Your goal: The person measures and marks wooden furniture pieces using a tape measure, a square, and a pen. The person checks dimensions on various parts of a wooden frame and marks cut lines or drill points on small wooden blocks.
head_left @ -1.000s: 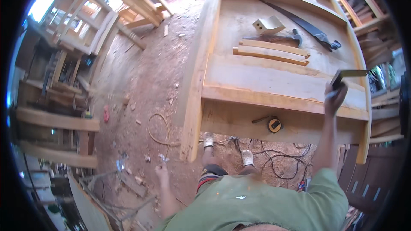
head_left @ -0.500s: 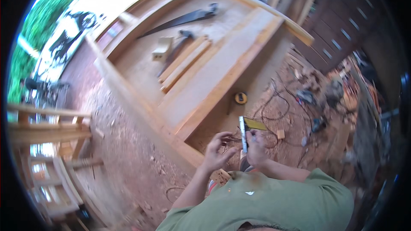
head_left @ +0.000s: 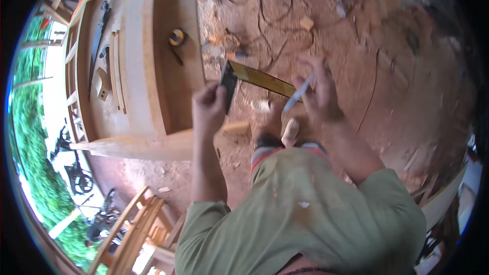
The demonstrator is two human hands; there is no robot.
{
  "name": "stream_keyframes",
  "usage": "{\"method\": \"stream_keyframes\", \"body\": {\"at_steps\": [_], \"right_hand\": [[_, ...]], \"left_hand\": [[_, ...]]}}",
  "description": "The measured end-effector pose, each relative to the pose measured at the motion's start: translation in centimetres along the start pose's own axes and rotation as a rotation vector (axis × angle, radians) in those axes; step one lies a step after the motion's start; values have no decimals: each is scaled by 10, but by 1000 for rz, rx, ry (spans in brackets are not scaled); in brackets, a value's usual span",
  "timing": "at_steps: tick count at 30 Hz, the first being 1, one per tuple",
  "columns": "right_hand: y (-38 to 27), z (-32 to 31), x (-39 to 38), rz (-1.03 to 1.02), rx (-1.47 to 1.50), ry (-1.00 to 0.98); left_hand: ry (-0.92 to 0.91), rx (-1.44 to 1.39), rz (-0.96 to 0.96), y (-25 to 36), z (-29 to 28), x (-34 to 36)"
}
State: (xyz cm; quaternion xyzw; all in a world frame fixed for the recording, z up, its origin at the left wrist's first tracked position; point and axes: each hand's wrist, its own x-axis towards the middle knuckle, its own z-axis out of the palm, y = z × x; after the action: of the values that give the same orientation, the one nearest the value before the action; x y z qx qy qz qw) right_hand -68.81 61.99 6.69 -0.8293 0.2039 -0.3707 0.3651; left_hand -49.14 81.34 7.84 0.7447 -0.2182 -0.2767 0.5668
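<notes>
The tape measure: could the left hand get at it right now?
Probably: nothing visible covers the tape measure, though the left hand holds the square and would likely need freeing first.

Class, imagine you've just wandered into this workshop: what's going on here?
A person in a green shirt is handling an L-shaped square with a dark stock and yellow blade. The left hand grips its stock; the right hand, near the blade's far end, holds a slim, pale, stick-like tool. To the left, a large pale wooden frame bears a round yellow-and-black tape measure, a dark-bladed handsaw and a cream wooden block with holes.
</notes>
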Motion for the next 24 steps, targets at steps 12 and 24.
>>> {"method": "stream_keyframes", "body": {"at_steps": [12, 24], "right_hand": [[-11, 88, -200, 949, 958, -330], [-78, 117, -219, 1155, 1195, -211]], "left_hand": [[-257, 284, -316, 32, 9, -22], [-211, 449, 148, -23, -10, -46]]}}
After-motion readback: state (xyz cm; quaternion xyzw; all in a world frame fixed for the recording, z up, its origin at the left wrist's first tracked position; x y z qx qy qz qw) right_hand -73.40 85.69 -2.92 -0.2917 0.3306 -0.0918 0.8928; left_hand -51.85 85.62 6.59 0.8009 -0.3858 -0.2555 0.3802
